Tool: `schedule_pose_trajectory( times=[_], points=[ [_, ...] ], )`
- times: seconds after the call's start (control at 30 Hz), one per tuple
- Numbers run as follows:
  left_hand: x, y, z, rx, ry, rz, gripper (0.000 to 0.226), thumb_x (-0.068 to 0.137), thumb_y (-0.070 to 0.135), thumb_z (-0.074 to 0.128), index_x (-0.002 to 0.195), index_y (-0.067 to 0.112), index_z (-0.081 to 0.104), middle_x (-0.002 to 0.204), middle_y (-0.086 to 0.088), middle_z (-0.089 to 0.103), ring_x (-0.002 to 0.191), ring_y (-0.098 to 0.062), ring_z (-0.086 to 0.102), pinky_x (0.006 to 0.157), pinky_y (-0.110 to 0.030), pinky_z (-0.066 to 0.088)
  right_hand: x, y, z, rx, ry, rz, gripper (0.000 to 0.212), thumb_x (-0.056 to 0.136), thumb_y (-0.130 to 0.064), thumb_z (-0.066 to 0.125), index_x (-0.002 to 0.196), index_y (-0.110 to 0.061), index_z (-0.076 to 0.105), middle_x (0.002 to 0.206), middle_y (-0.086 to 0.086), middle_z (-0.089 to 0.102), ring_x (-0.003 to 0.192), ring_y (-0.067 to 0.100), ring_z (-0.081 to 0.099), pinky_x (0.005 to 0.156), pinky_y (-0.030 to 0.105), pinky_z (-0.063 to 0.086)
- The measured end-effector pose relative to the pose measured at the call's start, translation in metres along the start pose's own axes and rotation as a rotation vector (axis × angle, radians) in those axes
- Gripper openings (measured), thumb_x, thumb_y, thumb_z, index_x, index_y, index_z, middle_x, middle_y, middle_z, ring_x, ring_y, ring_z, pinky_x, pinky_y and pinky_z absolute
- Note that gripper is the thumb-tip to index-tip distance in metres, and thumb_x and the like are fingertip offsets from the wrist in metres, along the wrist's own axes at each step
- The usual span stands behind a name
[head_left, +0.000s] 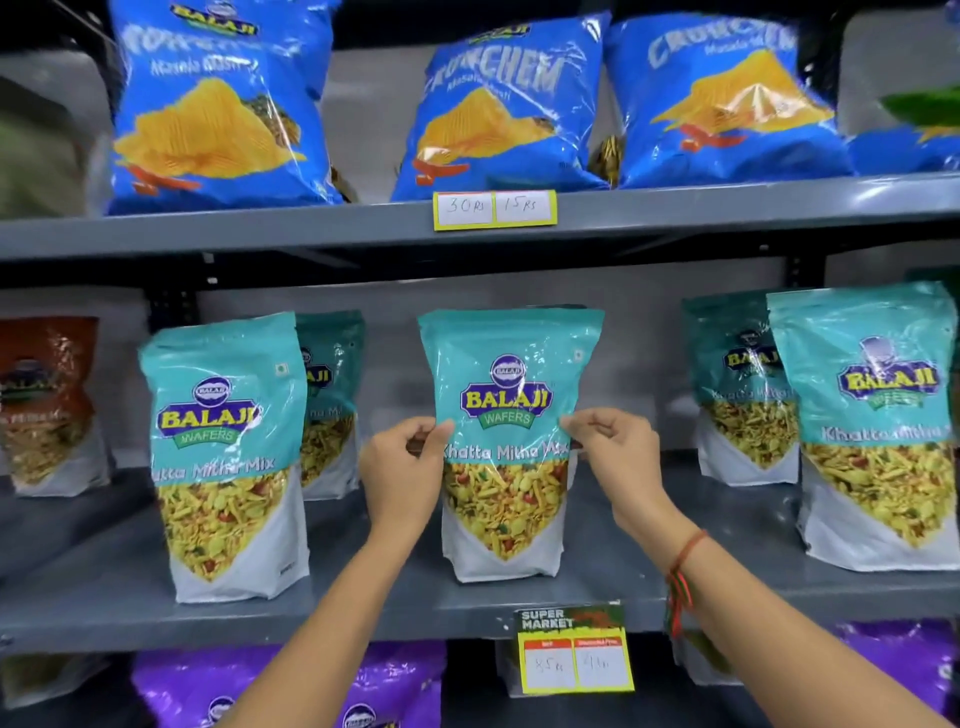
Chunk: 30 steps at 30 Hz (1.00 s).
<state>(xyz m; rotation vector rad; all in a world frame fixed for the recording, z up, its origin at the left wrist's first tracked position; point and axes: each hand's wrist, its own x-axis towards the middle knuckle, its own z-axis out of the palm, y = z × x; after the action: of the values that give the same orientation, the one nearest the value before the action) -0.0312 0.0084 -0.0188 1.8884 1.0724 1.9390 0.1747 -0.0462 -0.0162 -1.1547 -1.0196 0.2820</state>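
On the shelf (613, 577), teal pouch (506, 395) in the pinch of left hand (402, 470) and right hand (618, 457).

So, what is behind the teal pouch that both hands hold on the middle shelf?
Beside and above the teal pouch only the grey back panel shows. The pouch hides whatever stands directly behind it, so another pouch there cannot be ruled out.

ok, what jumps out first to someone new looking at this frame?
The teal Balaji Khatta Mitha Mix pouch stands at the centre of the middle shelf. The left grip and right grip, both bare hands, pinch its side edges. Above it, big blue Crunchem bags line the top shelf, whose front lip carries a yellow-edged price tag reading 30 Rs and 15 Rs.
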Motion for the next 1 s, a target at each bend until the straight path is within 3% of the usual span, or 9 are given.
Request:
schedule_pose_trajectory(
  times=[0.07,0.17,0.3,0.43,0.5,0.57,0.8,0.9,1.0],
  points=[
    [0.0,-0.007,0.001,0.01,-0.008,-0.007,0.019,0.084,0.03,0.071,0.085,0.013,0.078,0.075,0.004,0.073,0.066,0.007,0.062,0.06,-0.008,0.046,-0.002,0.005,0.004,0.018,-0.025,0.007,0.014,0.085,-0.019,0.074,0.071,-0.017,0.076,0.08,0.007,0.08,0.076,0.02,0.073,0.073,0.042,0.059],
    [-0.001,-0.012,0.002,-0.017,-0.012,-0.007,0.02,0.084,0.03,0.071,0.087,0.012,0.078,0.075,0.01,0.071,0.069,0.011,0.065,0.06,-0.003,0.045,-0.003,0.007,0.005,0.046,-0.052,-0.019,0.014,0.088,-0.02,0.071,0.076,-0.015,0.076,0.082,0.006,0.08,0.073,0.016,0.072,0.068,0.035,0.054],
    [-0.004,-0.022,-0.004,-0.166,-0.123,-0.14,0.03,0.072,0.05,0.075,0.09,0.027,0.077,0.082,0.013,0.077,0.083,-0.004,0.072,0.077,-0.026,0.057,-0.004,0.02,-0.004,0.06,-0.137,0.015,0.027,0.081,-0.042,0.075,0.095,-0.019,0.075,0.096,0.003,0.079,0.092,0.023,0.074,0.076,0.036,0.057],
    [-0.013,-0.045,-0.019,-0.171,-0.447,-0.33,0.09,0.049,0.06,0.084,0.13,0.035,0.055,0.124,0.014,0.064,0.105,-0.009,0.066,0.098,-0.038,0.052,-0.009,0.044,-0.019,-0.098,-0.495,0.156,0.095,0.052,-0.066,0.085,0.133,-0.03,0.051,0.126,-0.008,0.066,0.114,0.01,0.065,0.099,0.034,0.053],
    [-0.023,-0.057,-0.026,-0.03,-0.666,-0.412,0.117,0.045,0.056,0.089,0.145,0.033,0.033,0.137,0.013,0.048,0.117,-0.014,0.059,0.104,-0.037,0.047,-0.015,0.055,-0.022,-0.242,-0.663,0.195,0.105,0.05,-0.061,0.089,0.139,-0.032,0.04,0.131,-0.011,0.064,0.119,0.007,0.062,0.106,0.037,0.049],
    [-0.031,-0.068,-0.027,0.041,-0.794,-0.435,0.128,0.039,0.059,0.091,0.146,0.032,0.028,0.142,0.009,0.049,0.12,-0.013,0.059,0.105,-0.038,0.047,-0.021,0.058,-0.02,-0.398,-0.748,0.186,0.107,0.051,-0.06,0.09,0.141,-0.034,0.037,0.135,-0.015,0.061,0.122,0.005,0.059,0.11,0.035,0.046],
    [-0.039,-0.066,-0.009,0.101,-0.737,-0.373,0.084,0.036,0.055,0.092,0.111,0.032,0.062,0.107,0.013,0.075,0.094,-0.002,0.071,0.091,-0.036,0.057,-0.031,0.049,-0.01,-0.465,-0.765,0.102,0.094,0.057,-0.041,0.092,0.137,-0.036,0.041,0.131,-0.019,0.058,0.119,0.004,0.056,0.1,0.023,0.045],
    [-0.042,-0.061,0.001,0.118,-0.719,-0.367,0.077,0.035,0.054,0.091,0.104,0.036,0.064,0.101,0.016,0.076,0.092,0.0,0.071,0.091,-0.035,0.057,-0.027,0.05,-0.018,-0.431,-0.752,0.119,0.083,0.059,-0.031,0.093,0.124,-0.045,0.044,0.119,-0.028,0.059,0.109,-0.009,0.054,0.09,0.013,0.044],
    [-0.045,-0.05,0.013,0.123,-0.716,-0.343,0.065,0.037,0.054,0.09,0.094,0.044,0.061,0.103,0.016,0.075,0.096,-0.002,0.069,0.092,-0.033,0.056,-0.019,0.053,-0.03,-0.403,-0.743,0.151,0.082,0.058,-0.026,0.094,0.121,-0.048,0.046,0.122,-0.025,0.061,0.114,-0.005,0.056,0.092,0.016,0.045]
  ],
)
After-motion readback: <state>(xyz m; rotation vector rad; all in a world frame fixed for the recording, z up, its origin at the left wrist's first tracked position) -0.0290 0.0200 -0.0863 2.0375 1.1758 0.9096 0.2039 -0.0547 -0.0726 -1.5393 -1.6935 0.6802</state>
